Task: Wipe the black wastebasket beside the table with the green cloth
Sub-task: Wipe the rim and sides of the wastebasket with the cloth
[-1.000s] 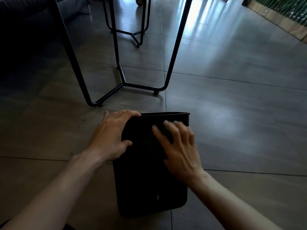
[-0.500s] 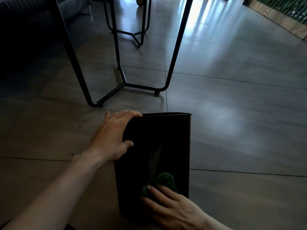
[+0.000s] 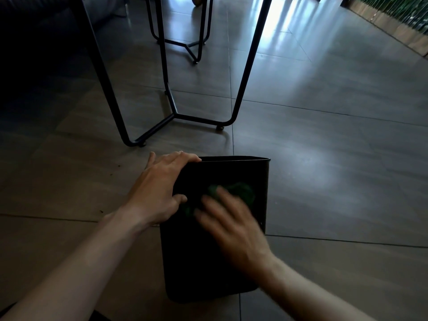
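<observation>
The black wastebasket point(image 3: 208, 269) lies tipped on the tiled floor, its open rim pointing away from me. My left hand point(image 3: 157, 188) grips its far left corner, fingers curled over the rim and thumb on the side wall. My right hand point(image 3: 231, 223), blurred by motion, presses the green cloth point(image 3: 240, 189) flat against the upper side of the basket. Part of the cloth shows beyond and left of the fingers; the rest is hidden under the palm.
Black metal table legs point(image 3: 176, 115) stand on the floor just beyond the basket's rim. A second metal frame point(image 3: 192, 46) stands farther back. A dark sofa point(image 3: 34, 42) fills the far left. Open tiled floor point(image 3: 335, 170) stretches to the right.
My right hand has swept the cloth from the basket's near end up toward the rim, after a stroke down from the rim. My left hand has kept its grip on the corner.
</observation>
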Tool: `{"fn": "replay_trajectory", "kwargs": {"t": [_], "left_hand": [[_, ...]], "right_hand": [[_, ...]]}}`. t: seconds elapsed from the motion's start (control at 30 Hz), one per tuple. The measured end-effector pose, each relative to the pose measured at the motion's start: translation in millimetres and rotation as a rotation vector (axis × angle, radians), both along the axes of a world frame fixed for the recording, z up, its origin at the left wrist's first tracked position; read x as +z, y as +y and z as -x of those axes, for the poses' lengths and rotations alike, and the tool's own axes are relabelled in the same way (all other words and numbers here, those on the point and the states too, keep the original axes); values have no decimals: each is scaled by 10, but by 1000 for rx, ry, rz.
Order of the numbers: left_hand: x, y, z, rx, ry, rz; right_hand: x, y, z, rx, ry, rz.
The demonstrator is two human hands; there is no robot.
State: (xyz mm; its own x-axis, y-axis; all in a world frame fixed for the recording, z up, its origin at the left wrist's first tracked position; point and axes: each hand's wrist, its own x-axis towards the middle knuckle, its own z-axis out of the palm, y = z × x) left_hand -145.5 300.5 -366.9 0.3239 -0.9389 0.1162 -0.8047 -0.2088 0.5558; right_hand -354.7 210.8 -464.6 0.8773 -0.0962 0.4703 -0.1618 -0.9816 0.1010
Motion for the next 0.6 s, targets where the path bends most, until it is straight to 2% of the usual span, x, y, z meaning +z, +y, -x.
{"fn": "replay_trajectory", "kwargs": {"t": [0.07,0.1,0.17,0.2,0.23,0.3,0.37,0.43,0.5,0.53,0.6], "left_hand": [[-11,-7,8,-7,1,-5],[-15,-7,11,-15,2,-3],[-20,-3,14,-21,1,10],[-24,-2,14,-22,-1,15],[-28,1,14,-23,-2,19],[-32,-3,16,-29,-3,24],[-28,2,13,-30,1,24],[-17,2,17,-28,7,30],[-5,4,16,-25,9,34],[-5,4,15,-25,8,33],[-2,-4,13,-26,4,19]], "right_hand": [[-321,242,298,282,273,239],[-407,330,414,342,412,335],[-444,316,493,321,583,369],[-386,280,486,308,584,383],[-321,243,466,351,521,395],[-123,67,354,324,282,228],[147,-123,148,65,4,-33],[407,-236,-101,-208,-182,-224],[454,-183,-246,-325,-232,-260],[354,-108,-228,-290,-213,-226],[-4,111,-55,-73,-75,-105]]}}
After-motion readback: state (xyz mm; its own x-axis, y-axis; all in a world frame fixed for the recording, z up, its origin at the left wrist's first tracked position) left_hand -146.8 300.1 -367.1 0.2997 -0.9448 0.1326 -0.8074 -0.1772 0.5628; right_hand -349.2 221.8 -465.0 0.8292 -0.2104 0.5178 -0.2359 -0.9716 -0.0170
